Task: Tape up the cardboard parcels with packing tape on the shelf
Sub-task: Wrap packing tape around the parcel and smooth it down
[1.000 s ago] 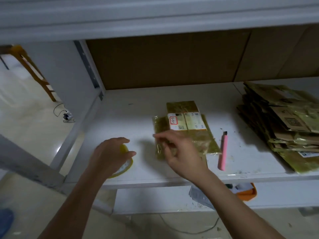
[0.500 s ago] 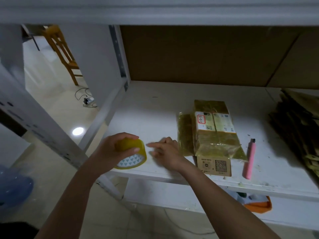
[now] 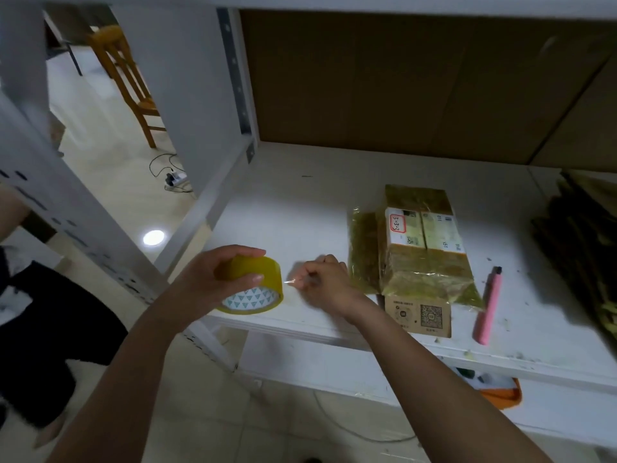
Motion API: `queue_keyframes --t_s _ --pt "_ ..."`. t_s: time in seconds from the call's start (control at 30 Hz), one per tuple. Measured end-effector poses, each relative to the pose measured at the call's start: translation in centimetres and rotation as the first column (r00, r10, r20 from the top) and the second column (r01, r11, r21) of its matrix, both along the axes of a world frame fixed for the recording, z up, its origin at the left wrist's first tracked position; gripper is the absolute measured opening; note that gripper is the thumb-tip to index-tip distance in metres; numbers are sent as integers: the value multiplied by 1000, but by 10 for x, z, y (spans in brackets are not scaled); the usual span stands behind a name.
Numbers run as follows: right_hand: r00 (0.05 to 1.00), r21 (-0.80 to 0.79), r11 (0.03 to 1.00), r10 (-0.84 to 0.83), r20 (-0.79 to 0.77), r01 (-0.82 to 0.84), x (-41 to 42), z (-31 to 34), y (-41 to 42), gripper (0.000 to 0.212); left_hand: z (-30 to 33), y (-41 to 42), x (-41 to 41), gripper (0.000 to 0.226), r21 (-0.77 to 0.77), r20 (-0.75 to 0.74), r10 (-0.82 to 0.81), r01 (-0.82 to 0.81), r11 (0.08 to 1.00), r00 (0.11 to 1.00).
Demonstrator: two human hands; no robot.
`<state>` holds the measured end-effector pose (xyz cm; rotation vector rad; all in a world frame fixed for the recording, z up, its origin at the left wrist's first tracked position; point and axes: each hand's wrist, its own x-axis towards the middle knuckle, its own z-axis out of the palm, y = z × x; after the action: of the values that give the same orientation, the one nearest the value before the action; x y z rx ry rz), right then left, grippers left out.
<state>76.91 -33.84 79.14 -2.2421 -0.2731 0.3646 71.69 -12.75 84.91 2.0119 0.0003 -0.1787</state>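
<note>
Tape roll (image 3: 251,285) gripped in left hand (image 3: 213,279) above shelf (image 3: 300,212) edge, loose end pinched by right hand (image 3: 322,279) fingers to draw a strip; parcel (image 3: 419,259) just at 3 o'clock, within reach for taping.

Shelf (image 3: 300,202): parcel (image 3: 422,255) lies right of centre, its near end at the front edge. Pen-like stick (image 3: 488,305) just right of the parcel, lengthwise front to back. Stack of flat parcels (image 3: 581,248) at far right, apart from the stick. Cardboard sheet (image 3: 384,81) stands behind, along the back of the shelf. Tape roll (image 3: 257,285) at the front left corner, over the edge, in the left hand (image 3: 213,282). Right hand (image 3: 324,282) just right of the roll, left of the parcel, above the shelf front. Chair (image 3: 127,81) on the floor beyond the shelf's left post. Lower shelf beneath holds a container (image 3: 500,392) under the parcel's right side.
</note>
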Motion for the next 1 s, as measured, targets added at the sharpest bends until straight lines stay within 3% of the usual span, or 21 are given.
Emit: queue_keyframes --t_s 0.13,0.2,0.3,0.4,0.67,0.77,0.83,0.9,1.0 --pt "998 43 997 58 -25 -57 -1 0 -7 37 1 6 -1 48 -24 6 4 -4 1000 1000" --pt "999 167 985 53 -4 -52 -3 8 -11 31 4 9 -3 54 -78 29 -27 29 997 999" --pt "993 277 960 2 115 -34 -2 39 -16 21 19 9 -4 43 -200 105 5 16 980 994" --pt "971 251 967 -13 238 -49 -4 71 -24 20 38 6 0 58 -257 157 -31 71 964 987" --pt "940 320 924 -280 193 210 -36 92 -89 19 47 -43 8 79 -369 106 -211 235 899 972" --pt "906 342 897 -364 217 279 -45 91 -118 31 48 -72 10 70 -326 141 -260 292 899 955" --pt "850 291 870 -468 240 397 -51 88 -150 37 48 -82 12 62 -288 173 -225 268 920 959" --pt "734 256 783 -621 276 567 -57 87 -198 36 45 -74 18 58 -268 201 -115 168 949 973" --pt "618 323 666 -746 249 672 -74 93 -251 27 42 -46 27 43 -289 227 -1 68 955 974"
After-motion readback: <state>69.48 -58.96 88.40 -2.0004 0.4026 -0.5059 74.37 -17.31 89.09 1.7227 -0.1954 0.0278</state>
